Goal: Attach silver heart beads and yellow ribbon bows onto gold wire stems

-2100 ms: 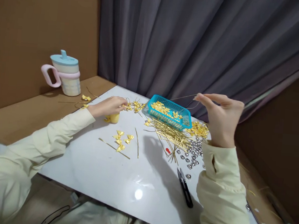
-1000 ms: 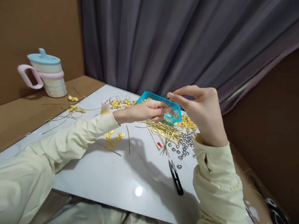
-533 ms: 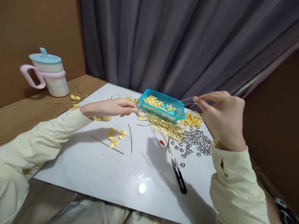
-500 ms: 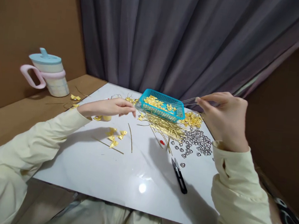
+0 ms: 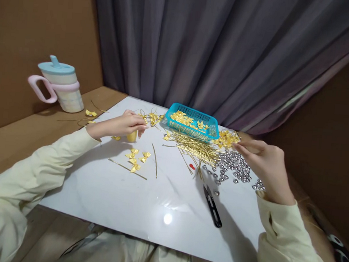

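Note:
My left hand [image 5: 130, 123] is curled over a small yellow spool [image 5: 131, 136] at the left rear of the white table, its fingers closed around the top. My right hand [image 5: 262, 166] is raised over the right side, thumb and forefinger pinched together. The clear thread seen there a moment ago is too fine to make out now. Several yellow ribbon bows [image 5: 135, 167] lie in front of my left hand, between two gold wire ties [image 5: 127, 169]. Below my right hand spread many silver beads [image 5: 236, 165].
A blue basket [image 5: 189, 133] with yellow bows stands at the back, behind a heap of gold twist ties [image 5: 196, 147]. More yellow bows [image 5: 226, 139] lie to its right. Black thread snips [image 5: 213, 209] and a red piece [image 5: 192, 166] lie nearer. A lidded cup [image 5: 65, 89] stands left.
My left hand has moved left and closed over the yellow spool, which has shifted slightly. My right hand has dropped lower and a little right. The thread from it no longer shows.

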The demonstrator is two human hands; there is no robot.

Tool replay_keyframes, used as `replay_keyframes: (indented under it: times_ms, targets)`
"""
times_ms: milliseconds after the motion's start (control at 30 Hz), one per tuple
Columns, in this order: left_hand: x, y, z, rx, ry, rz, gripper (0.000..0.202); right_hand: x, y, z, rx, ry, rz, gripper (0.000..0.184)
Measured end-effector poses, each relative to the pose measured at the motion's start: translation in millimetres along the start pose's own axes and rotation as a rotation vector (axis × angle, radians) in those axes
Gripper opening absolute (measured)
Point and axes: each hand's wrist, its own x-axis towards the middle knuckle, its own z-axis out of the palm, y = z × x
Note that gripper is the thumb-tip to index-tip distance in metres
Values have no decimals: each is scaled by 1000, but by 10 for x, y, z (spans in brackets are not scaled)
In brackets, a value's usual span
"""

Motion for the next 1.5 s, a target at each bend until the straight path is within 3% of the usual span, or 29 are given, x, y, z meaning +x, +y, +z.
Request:
replay_keyframes:
  times_ms: [300,467,600,800,967,1167,1367,1500]
  targets:
    - [-106,-216,293,256,153,76,32,-305,189,278,62,66,122,17]
    - [-161,-204,418,402,202,160,29,-405,292,531,157,193,306,24]
    - [-197,-160,476,499,219,220,29,-423,350,668,359,237,466,25]
    - [-213,-158,563,607,261,292,33,-461,372,663,748,135,694,25]
    - [-218,-210,626,664,303,331,35,-513,414,602,925,0,782,25]
    - [-231,-311,646,757,325,349,32,-531,432,569,934,-44,754,28]
    - [-255,-315,560,701,187,304,28,-543,290,481,788,-29,587,22]
    - [-277,-255,485,539,113,280,25,-551,156,389,683,-23,475,20]
